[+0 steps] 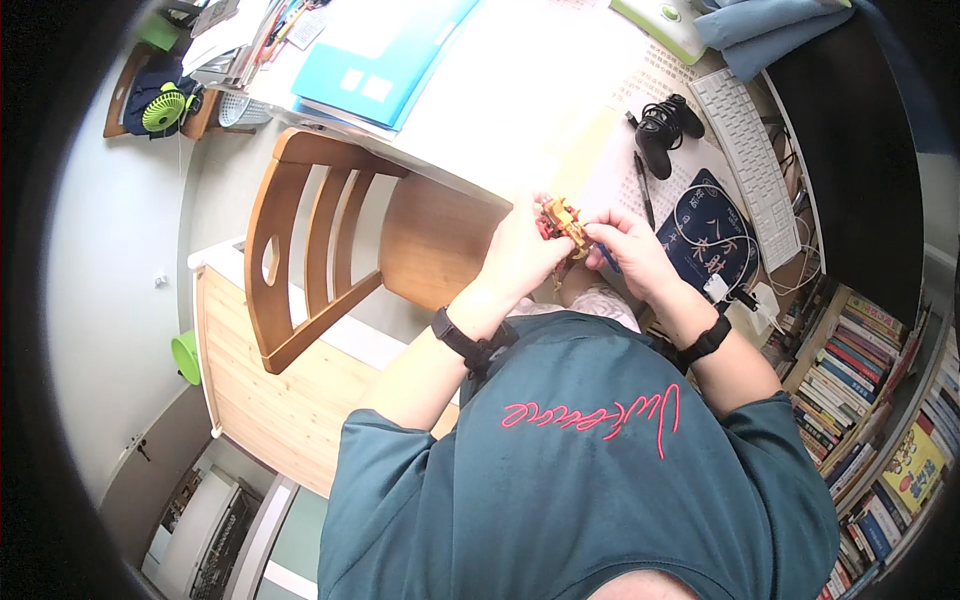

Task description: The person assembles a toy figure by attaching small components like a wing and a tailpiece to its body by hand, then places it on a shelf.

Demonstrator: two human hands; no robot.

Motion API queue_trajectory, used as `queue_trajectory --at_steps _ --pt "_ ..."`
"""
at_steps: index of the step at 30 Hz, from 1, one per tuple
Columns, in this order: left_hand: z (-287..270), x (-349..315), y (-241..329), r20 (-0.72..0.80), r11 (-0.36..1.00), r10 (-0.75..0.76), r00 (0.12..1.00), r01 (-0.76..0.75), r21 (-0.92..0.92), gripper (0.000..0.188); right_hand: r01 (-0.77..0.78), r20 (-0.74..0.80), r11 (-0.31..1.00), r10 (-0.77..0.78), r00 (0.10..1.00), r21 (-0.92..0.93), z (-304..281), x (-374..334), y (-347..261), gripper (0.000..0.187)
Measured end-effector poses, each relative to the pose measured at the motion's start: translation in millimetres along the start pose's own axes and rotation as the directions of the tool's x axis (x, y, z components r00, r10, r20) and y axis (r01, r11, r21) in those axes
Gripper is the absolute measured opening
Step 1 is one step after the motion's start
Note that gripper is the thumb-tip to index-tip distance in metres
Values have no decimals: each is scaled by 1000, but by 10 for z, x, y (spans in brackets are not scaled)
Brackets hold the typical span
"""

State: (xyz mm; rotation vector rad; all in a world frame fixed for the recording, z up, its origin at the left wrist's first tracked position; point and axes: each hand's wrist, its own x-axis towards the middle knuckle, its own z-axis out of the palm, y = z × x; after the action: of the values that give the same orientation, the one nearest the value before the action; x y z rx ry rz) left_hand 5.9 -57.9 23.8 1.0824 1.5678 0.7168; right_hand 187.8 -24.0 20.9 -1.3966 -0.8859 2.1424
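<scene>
Close in front of my body, by the table's near edge, a small toy figure of yellow, red and dark parts is held between my two hands. My left hand grips it from the left, its fingers closed around the red side. From the right, my right hand pinches at the toy with thumb and fingertips. A small blue piece shows under the right fingers; whether it belongs to the toy I cannot tell. The toy's lower part is partly hidden by my fingers.
A wooden chair stands at the left. The white table carries a blue folder, a black game controller, a pen, a dark blue mat with a cable, and a white keyboard. Bookshelves fill the right.
</scene>
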Motion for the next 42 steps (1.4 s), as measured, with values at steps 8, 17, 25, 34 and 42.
queue_trajectory --at_steps 8,17,25,34,42 --pt "38 65 -143 1 999 7 1000 -7 31 61 109 -17 979 -113 993 -171 13 5 16 16" --pt "19 62 -76 31 996 -20 999 17 89 64 87 -25 957 -98 995 -276 6 36 -13 13" --pt "-11 97 13 70 993 -50 996 42 108 64 127 -50 915 -158 986 -382 17 43 10 11" --pt "-13 136 50 103 989 -76 992 62 136 63 73 -81 954 -100 992 -290 1 58 -20 13" --pt "-11 209 2 181 987 -103 978 78 142 61 -314 -71 946 308 949 -87 -100 86 -157 18"
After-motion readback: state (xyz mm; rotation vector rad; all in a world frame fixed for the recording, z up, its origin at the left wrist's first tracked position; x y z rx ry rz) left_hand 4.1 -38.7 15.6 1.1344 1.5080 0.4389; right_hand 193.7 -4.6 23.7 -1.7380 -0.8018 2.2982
